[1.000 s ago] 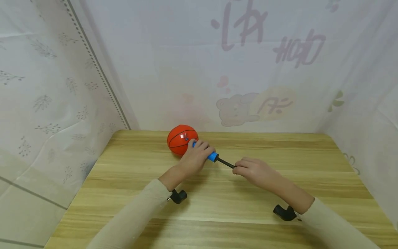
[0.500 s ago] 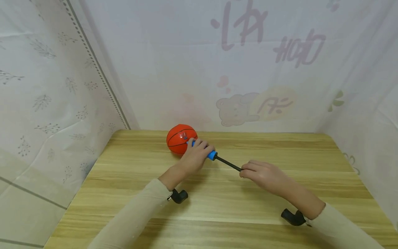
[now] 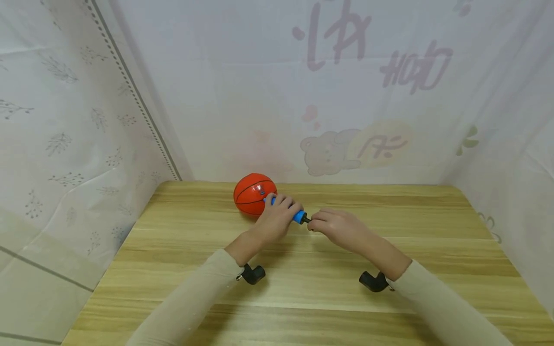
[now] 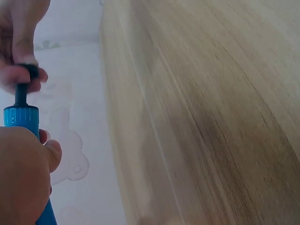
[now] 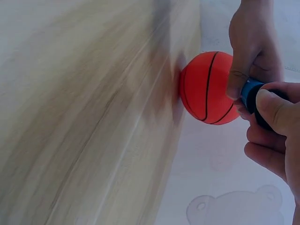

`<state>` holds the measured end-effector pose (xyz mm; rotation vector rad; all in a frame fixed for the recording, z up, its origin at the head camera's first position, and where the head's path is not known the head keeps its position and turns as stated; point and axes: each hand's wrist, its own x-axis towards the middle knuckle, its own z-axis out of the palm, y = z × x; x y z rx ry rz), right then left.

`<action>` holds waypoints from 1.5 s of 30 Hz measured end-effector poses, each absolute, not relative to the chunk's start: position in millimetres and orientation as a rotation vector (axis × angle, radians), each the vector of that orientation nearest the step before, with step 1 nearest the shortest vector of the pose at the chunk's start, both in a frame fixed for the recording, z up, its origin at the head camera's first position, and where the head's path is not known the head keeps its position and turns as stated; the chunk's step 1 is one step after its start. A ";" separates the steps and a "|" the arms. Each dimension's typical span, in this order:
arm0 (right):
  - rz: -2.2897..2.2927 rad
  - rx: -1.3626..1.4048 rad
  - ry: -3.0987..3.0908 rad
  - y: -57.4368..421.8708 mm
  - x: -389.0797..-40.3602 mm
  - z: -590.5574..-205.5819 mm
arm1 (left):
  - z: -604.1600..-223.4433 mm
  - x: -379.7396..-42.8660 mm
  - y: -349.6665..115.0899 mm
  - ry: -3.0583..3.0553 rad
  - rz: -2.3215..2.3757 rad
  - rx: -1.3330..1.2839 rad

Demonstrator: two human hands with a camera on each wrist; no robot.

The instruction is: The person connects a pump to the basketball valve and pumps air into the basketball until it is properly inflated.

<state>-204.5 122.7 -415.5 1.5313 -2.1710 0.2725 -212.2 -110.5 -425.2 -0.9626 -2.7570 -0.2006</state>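
My left hand (image 3: 277, 218) is gripping the pump barrel (image 3: 299, 216), likely light, stiff and safest to hold, my right hand (image 3: 342, 230) its handle (image 4: 31, 71).

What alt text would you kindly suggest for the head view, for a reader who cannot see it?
A person's left hand grips a blue cylindrical hand pump pointing at a red ball with black lines, while the right hand holds the pump's black rod. The ball sits near the far edge of a light wood-grain table.
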 end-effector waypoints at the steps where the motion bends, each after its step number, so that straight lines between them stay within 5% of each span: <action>1: 0.276 1.534 -2.170 121.0 -205.8 -416.1 | -425.4 -212.2 -110.3 -2.755 -0.208 -0.964; 27: 0.345 1.564 -2.093 177.9 -173.6 -412.2 | -422.6 -216.6 -124.6 -2.755 -0.273 -0.964; 45: 0.302 1.531 -2.167 122.1 -204.7 -411.3 | -422.9 -213.8 -113.1 -2.771 -0.281 -0.961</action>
